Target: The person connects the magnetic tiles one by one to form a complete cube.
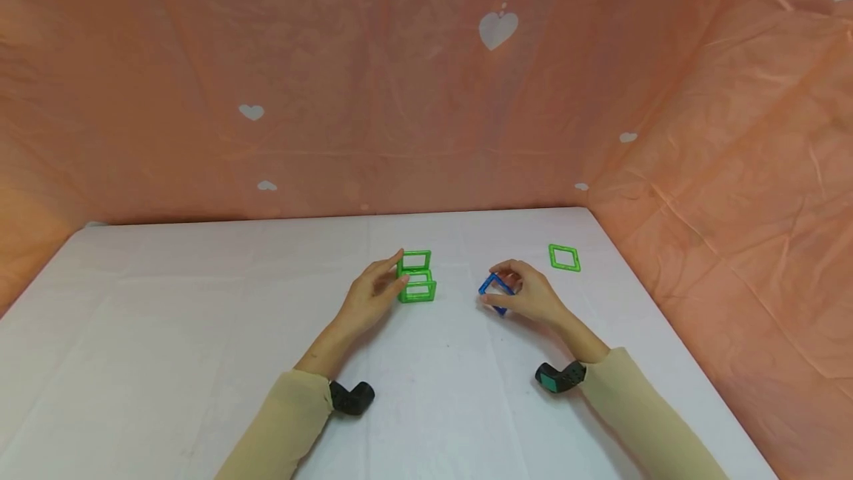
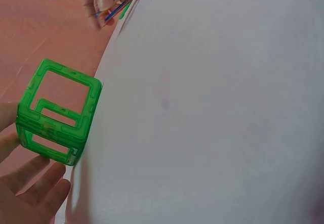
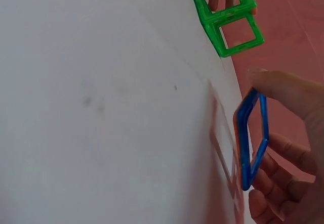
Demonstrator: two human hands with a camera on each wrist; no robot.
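Observation:
Several green frame-like magnetic tiles (image 1: 418,292) are joined into a box-like structure near the table's middle. It shows large in the left wrist view (image 2: 83,133) and at the top of the right wrist view (image 3: 238,15). My left hand (image 1: 369,293) holds the structure by its left side, thumb nearer and index finger farther back; the other fingers (image 2: 53,188) hang apart from it. To the right, my right hand (image 1: 533,295) pinches a blue magnetic tile (image 3: 243,140) between thumb and fingers. The blue tile is tilted just above the table and stands apart from the green structure.
A single green square tile (image 1: 565,258) lies farther right on the white-covered table (image 1: 200,332). Orange sheeting with white hearts (image 1: 373,95) rises behind the table and at its sides. Each wrist wears a black camera.

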